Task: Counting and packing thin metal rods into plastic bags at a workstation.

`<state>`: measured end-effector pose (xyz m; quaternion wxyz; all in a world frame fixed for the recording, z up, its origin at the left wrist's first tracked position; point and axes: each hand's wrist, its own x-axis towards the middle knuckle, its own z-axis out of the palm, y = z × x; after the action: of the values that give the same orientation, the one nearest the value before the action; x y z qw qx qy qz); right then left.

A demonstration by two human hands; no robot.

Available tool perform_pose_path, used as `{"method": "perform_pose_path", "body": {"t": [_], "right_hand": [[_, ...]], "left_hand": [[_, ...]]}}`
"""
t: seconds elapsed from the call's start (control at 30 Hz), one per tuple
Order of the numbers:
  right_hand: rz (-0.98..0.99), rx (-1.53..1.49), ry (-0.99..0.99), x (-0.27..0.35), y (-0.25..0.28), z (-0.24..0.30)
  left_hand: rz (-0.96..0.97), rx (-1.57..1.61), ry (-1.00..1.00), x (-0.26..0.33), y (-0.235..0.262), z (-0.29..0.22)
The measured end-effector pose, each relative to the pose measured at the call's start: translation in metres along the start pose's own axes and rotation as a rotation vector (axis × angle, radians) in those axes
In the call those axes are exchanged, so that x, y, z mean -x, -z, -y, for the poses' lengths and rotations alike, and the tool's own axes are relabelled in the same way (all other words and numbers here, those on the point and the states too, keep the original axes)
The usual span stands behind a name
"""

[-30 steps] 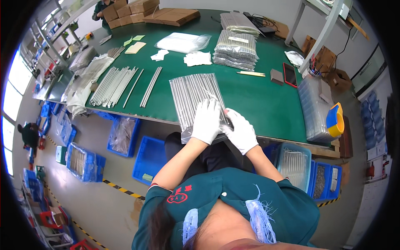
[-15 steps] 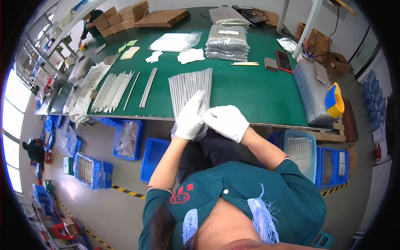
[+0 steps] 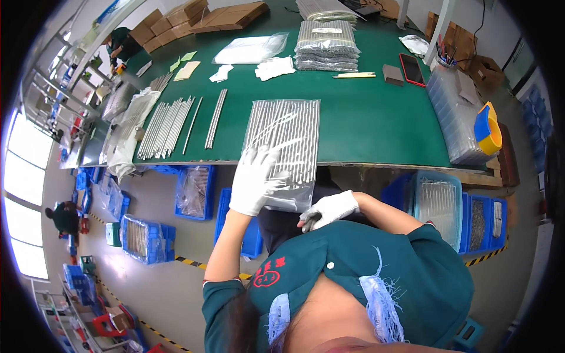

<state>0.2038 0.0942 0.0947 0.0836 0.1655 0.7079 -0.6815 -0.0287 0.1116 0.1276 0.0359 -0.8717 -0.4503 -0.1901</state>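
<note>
A clear plastic bag filled with a row of thin silver metal rods lies flat at the table's front edge, its lower end overhanging toward my lap. My left hand, in a white glove, rests on the bag's lower left part with its fingers spread. In front of my body, just off the bag's lower right corner, is my right hand, also gloved. Its fingers are loosely bent and partly apart, a reddish fingertip shows, and I see nothing held in it. Left of the bag lie a few loose rods and a larger row of rods.
Stacked bags of rods, a white plastic packet and white cloth scraps occupy the table's far side. To the right are a phone, a grey block and a yellow-blue tape dispenser. Blue bins stand below.
The bag has come down flat and now shows its broad face. My left hand has opened out over it. My right hand has left the bag's front and dropped toward my lap.
</note>
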Motion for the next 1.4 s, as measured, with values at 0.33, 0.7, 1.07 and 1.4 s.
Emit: {"method": "perform_pose_path", "body": {"t": [0.33, 0.7, 1.07, 1.4], "right_hand": [[-0.323, -0.580, 0.170, -0.014, -0.008, -0.019], [-0.533, -0.668, 0.185, -0.022, -0.010, -0.004], [-0.449, -0.592, 0.076, -0.022, -0.010, -0.010], [-0.424, -0.564, 0.045, -0.018, -0.008, -0.008]], "left_hand": [[0.026, 0.010, 0.127, -0.006, -0.001, -0.037], [-0.035, -0.079, 0.241, 0.012, -0.011, -0.012], [0.095, 0.116, -0.064, 0.009, 0.001, -0.032], [0.037, -0.042, 0.150, 0.008, 0.004, -0.025]]}}
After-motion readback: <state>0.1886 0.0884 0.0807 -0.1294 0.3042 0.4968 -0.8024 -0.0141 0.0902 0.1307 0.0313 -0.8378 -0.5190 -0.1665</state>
